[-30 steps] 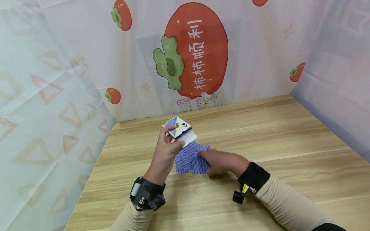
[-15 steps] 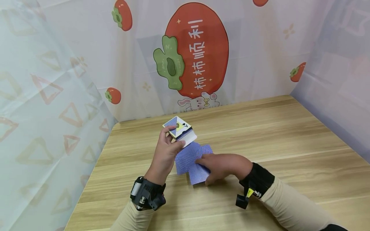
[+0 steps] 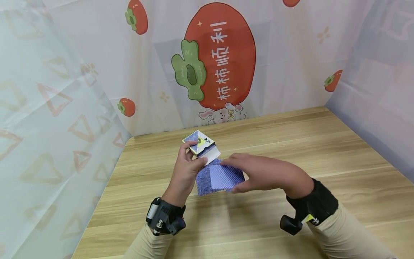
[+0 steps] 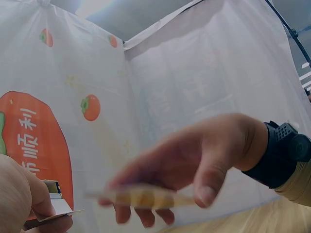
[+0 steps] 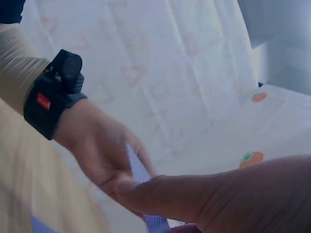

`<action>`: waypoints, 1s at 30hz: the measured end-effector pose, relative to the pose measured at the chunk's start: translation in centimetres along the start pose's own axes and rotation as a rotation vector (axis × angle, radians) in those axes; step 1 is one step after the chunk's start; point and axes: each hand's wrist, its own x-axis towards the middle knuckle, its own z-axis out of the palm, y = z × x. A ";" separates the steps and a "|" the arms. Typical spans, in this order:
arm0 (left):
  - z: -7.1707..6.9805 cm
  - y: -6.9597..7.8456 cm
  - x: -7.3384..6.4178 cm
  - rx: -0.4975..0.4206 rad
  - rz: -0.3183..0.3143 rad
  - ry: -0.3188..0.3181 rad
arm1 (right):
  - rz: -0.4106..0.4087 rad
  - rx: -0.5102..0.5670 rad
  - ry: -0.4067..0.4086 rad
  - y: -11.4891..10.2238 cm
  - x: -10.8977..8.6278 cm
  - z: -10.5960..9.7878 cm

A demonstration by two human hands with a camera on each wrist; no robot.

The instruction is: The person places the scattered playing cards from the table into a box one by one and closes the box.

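Note:
In the head view my left hand (image 3: pixel 182 174) grips a playing-card box (image 3: pixel 203 142) with an ace of spades printed on its face. The box's white flap (image 3: pixel 211 154) hangs out toward me, under the left thumb. Between thumb and fingers of my right hand (image 3: pixel 268 172) is a blue-backed playing card (image 3: pixel 228 177), held roughly level. Whether it is one card or a few together, I cannot tell. Below it on the table lie more blue-backed playing cards (image 3: pixel 203 184), partly covered. The held card looks blurred in the left wrist view, its pale side (image 4: pixel 146 198) showing.
A wooden table (image 3: pixel 307 154) carries everything. Behind it hangs a white cloth printed with persimmons (image 3: pixel 239 64), and pale cloth walls (image 3: pixel 58 108) close off both sides. Black camera straps (image 3: pixel 312 201) sit on both wrists.
The right hand first slid a card toward me over the others. It has since lifted the card off the table, turning and moving back toward the box. The left hand and box have stayed put.

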 end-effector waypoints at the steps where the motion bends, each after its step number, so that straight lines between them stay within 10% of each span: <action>1: 0.0 0.0 0.0 0.003 -0.001 0.000 | 0.006 -0.001 0.025 -0.1 -0.2 -0.2; 30: 1.1 -0.3 -0.6 0.011 0.010 -0.044 | 0.134 -0.271 0.486 -1.9 1.5 1.7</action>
